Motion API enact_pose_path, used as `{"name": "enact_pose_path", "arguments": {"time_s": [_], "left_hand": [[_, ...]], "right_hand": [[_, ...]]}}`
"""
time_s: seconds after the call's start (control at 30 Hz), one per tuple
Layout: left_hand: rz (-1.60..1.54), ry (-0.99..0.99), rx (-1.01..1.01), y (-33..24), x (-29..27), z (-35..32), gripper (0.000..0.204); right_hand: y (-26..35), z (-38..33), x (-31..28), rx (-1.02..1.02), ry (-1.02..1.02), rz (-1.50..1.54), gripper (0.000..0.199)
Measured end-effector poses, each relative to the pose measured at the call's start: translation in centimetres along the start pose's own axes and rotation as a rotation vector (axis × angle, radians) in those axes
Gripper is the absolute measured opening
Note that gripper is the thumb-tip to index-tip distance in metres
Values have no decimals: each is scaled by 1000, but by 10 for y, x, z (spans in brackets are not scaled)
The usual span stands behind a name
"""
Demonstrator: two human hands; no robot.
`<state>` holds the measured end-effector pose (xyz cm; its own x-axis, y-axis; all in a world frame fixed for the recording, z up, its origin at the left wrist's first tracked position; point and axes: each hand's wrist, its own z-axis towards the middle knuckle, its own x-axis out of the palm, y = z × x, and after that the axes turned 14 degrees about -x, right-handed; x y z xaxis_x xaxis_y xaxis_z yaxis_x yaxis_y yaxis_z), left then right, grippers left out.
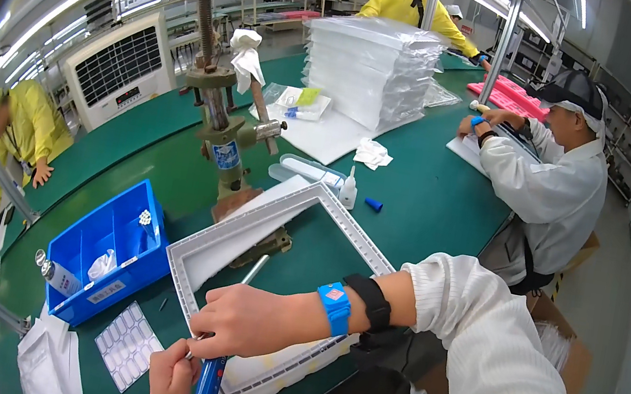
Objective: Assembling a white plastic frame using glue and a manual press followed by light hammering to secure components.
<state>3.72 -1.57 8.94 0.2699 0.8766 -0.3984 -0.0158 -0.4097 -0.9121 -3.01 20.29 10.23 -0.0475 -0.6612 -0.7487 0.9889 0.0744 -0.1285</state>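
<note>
A light grey rectangular frame (195, 256) lies tilted before me, its near side under my right forearm. My right hand (242, 321) is closed over the frame's left side, with a blue-handled tool (210, 382) sticking out below it. A metal rod (255, 268) shows above the same hand; whether it belongs to the tool is hidden. Just below, my left hand (172, 381) is closed, its fingertips meeting the right hand's fingers at a small thing that I cannot make out. A green-grey bench press (228, 146) stands beyond the frame.
Left of the frame sit a blue divided bin (109, 247) and a label sheet (128, 346). Beyond are a small white bottle (348, 190), a blue cap (373, 204) and a tall bagged stack (369, 69). A co-worker (556, 165) sits at right; people in yellow stand farther off.
</note>
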Motion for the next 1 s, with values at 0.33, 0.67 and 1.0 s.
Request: {"name": "enact_pose_path", "arguments": {"time_s": [0.33, 0.67, 1.0], "left_hand": [[-290, 115, -70, -4, -7, -9, 37], [-299, -160, -144, 15, -34, 19, 27], [-200, -292, -123, 17, -23, 36, 24]], "right_hand": [[-1, 9, -7, 2, -50, -16, 24], [-11, -35, -17, 277, 340, 189, 31], [-23, -68, -15, 336, 645, 278, 21]]}}
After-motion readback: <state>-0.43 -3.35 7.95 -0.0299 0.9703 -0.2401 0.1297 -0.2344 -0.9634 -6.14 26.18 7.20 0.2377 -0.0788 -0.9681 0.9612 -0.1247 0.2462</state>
